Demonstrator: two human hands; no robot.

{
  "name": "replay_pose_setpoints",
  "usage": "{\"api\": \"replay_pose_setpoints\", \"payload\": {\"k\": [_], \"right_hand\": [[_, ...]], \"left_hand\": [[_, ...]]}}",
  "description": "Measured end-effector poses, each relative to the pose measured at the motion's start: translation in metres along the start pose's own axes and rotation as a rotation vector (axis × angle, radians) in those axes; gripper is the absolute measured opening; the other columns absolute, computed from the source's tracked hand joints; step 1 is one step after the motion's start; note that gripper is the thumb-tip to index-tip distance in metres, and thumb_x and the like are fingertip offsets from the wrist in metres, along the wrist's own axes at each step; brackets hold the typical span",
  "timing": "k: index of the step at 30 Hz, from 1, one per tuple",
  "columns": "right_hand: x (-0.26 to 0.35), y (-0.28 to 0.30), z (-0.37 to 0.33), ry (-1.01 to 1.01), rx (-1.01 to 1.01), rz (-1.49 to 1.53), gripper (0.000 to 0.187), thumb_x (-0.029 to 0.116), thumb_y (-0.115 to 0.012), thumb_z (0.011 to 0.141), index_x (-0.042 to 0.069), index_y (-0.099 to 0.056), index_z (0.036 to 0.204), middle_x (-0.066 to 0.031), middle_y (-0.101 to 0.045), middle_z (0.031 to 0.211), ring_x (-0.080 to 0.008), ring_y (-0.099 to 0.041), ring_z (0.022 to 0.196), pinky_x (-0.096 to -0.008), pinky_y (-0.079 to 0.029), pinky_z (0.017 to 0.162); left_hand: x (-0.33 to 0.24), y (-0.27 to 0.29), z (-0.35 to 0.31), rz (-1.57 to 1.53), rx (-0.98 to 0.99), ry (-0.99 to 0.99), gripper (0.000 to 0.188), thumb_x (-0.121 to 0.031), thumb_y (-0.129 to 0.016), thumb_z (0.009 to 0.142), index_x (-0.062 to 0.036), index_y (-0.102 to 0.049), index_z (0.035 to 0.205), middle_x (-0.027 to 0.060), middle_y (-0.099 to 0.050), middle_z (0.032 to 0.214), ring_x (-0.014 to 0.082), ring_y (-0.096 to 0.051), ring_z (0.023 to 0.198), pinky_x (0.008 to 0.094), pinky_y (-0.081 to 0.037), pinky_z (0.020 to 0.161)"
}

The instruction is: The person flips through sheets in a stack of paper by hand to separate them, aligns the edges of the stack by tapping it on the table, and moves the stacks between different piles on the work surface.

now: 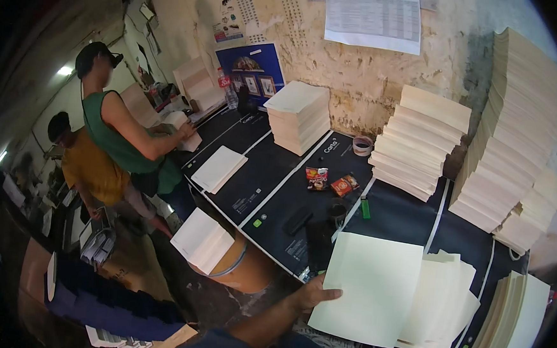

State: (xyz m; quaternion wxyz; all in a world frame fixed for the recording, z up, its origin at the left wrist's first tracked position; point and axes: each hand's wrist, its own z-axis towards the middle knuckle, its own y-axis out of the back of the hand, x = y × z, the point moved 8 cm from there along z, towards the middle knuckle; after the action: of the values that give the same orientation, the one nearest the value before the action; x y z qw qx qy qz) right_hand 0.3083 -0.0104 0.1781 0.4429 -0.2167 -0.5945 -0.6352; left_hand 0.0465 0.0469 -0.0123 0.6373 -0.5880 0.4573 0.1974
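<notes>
My left hand (pixel 314 293) reaches in from the bottom and grips the left edge of a cream sheet of paper (pixel 368 288), thumb on top and the other fingers hidden beneath. Whether it is one sheet or a thin bundle I cannot tell. The paper is tilted up a little over the table's near edge. Just right of it, and partly under it, lies a fanned-out pile of cream sheets (pixel 444 305). My right hand does not show.
Tall paper stacks (pixel 507 130) line the right and back of the black-topped table (pixel 270 202). A green lighter (pixel 365 208), snack packets (pixel 345 185) and a tape roll (pixel 362 145) lie mid-table. Paper tops an orange drum (pixel 247 268). Two people (pixel 125 126) stand at left.
</notes>
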Motion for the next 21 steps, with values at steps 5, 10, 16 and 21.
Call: {"api": "replay_pose_setpoints", "payload": {"k": [5, 10, 16, 21], "right_hand": [[0.002, 0.003, -0.005, 0.032, 0.011, -0.015, 0.029, 0.011, -0.066, 0.083, -0.001, -0.056, 0.108, -0.0132, -0.058, 0.102, -0.0274, -0.057, 0.095, -0.0352, -0.045, 0.089], [0.007, 0.008, -0.007, 0.075, 0.021, -0.054, 0.025, 0.009, -0.065, 0.084, -0.001, -0.056, 0.105, -0.0122, -0.058, 0.099, -0.0264, -0.057, 0.092, -0.0345, -0.045, 0.087], [-0.054, 0.023, 0.014, -0.215, -0.339, -0.032, 0.007, 0.005, -0.058, 0.088, -0.002, -0.056, 0.089, -0.0084, -0.058, 0.085, -0.0199, -0.056, 0.08, -0.0311, -0.046, 0.079], [-0.117, -0.004, 0.019, -0.385, -0.409, 0.142, 0.035, 0.016, -0.06, 0.096, -0.001, -0.056, 0.065, -0.0028, -0.049, 0.054, -0.0079, -0.044, 0.054, -0.0269, -0.035, 0.051]], "left_hand": [[-0.004, -0.002, -0.002, 0.02, 0.001, -0.034, 0.049, -0.011, -0.061, 0.093, -0.0012, -0.043, 0.138, 0.0101, -0.058, 0.125, 0.019, -0.057, 0.114, 0.0356, -0.047, 0.097], [0.002, -0.001, -0.003, -0.024, 0.036, -0.019, 0.05, -0.011, -0.061, 0.093, -0.0017, -0.043, 0.138, 0.01, -0.058, 0.125, 0.0193, -0.058, 0.114, 0.0353, -0.047, 0.096], [0.001, 0.001, -0.007, 0.207, -0.086, 0.128, 0.049, -0.011, -0.063, 0.09, 0.0001, -0.045, 0.134, 0.0111, -0.06, 0.12, 0.0198, -0.061, 0.105, 0.034, -0.05, 0.09], [-0.006, -0.006, -0.009, 0.126, -0.032, -0.096, 0.046, -0.005, -0.062, 0.085, 0.004, -0.049, 0.128, 0.0128, -0.062, 0.116, 0.0215, -0.062, 0.102, 0.0363, -0.05, 0.089]]}}
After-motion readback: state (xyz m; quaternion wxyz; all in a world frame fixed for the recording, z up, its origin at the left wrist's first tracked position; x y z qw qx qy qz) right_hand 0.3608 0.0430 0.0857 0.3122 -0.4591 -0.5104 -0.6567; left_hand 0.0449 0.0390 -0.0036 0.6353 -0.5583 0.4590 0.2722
